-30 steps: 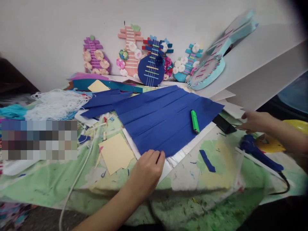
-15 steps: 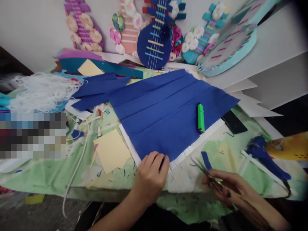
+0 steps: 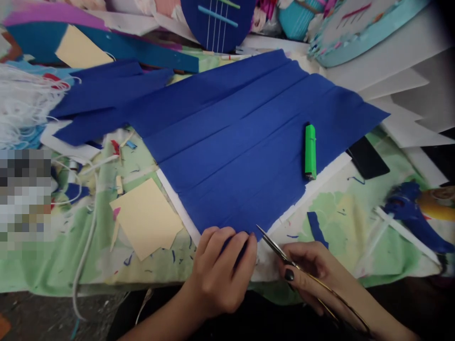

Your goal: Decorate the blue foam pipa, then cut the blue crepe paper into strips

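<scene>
A large creased blue sheet [image 3: 227, 156], paper or thin cloth, lies over white board [image 3: 177, 203] whose edges show along its near sides. At its nearest corner my left hand [image 3: 223, 270] has its fingers curled down on the sheet, gripping the edge; the fingertips are partly hidden. Slim scissors [image 3: 272, 245] with gold-coloured handles are held in my right hand [image 3: 313, 272]. Their tips point left, close to my left fingers and the sheet's corner, and the blades look nearly together. On the sheet's right part rests a green box cutter or lighter-like object [image 3: 310, 151].
A black phone [image 3: 369, 158] and a blue-handled glue gun [image 3: 415, 213] lie right. To the left are a cream paper piece [image 3: 145, 220], white cord [image 3: 87, 237] and tangled white string [image 3: 28, 104]. Decorated instrument shapes, including a blue one [image 3: 216, 23], stand behind.
My right hand has brought the scissors leftward and up to the sheet's near corner. My left hand stays on that corner. The camera view has tilted down and closer.
</scene>
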`<state>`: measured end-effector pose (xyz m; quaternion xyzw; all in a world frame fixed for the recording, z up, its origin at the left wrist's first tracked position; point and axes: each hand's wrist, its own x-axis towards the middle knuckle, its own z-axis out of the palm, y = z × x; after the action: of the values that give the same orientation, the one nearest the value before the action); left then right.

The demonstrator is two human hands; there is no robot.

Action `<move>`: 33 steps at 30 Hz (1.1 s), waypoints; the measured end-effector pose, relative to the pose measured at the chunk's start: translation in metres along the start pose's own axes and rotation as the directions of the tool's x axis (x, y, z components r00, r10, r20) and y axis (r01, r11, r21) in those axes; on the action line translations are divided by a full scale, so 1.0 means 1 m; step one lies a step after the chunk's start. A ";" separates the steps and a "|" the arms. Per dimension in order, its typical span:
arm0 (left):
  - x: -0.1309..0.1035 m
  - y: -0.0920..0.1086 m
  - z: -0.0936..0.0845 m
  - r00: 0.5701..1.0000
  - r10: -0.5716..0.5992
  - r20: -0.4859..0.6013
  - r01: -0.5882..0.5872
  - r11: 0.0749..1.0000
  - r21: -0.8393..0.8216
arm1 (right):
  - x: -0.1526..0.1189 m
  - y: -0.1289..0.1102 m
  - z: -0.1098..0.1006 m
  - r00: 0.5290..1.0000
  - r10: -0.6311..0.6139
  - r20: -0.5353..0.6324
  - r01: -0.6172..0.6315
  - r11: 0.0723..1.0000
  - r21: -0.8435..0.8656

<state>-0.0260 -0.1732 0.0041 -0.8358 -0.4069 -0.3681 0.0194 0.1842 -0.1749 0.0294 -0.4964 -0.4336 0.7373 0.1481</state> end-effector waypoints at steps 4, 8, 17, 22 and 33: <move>0.000 -0.001 -0.003 1.000 -0.005 0.027 0.005 1.000 -0.008 | 0.003 -0.006 0.003 1.000 0.001 -0.014 -0.001 1.000 0.001; 0.000 -0.002 -0.005 0.997 -0.002 0.074 0.003 1.000 -0.004 | 0.004 -0.011 0.005 0.999 0.012 -0.033 -0.013 1.000 -0.024; -0.004 -0.002 0.004 1.000 -0.007 -0.025 0.007 1.000 0.029 | 0.005 -0.009 0.007 0.998 -0.005 -0.059 0.003 1.000 -0.029; -0.003 -0.002 0.003 1.000 0.006 -0.029 -0.005 0.999 0.033 | 0.005 -0.007 0.008 0.998 -0.022 -0.064 0.020 0.999 -0.028; -0.004 -0.002 0.003 1.000 0.009 -0.012 -0.009 1.000 0.028 | 0.006 -0.004 0.009 0.993 -0.034 -0.114 0.028 0.998 -0.053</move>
<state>-0.0272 -0.1734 -0.0015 -0.8350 -0.4080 -0.3675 0.0352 0.1728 -0.1730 0.0300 -0.5350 -0.4508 0.6937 0.1714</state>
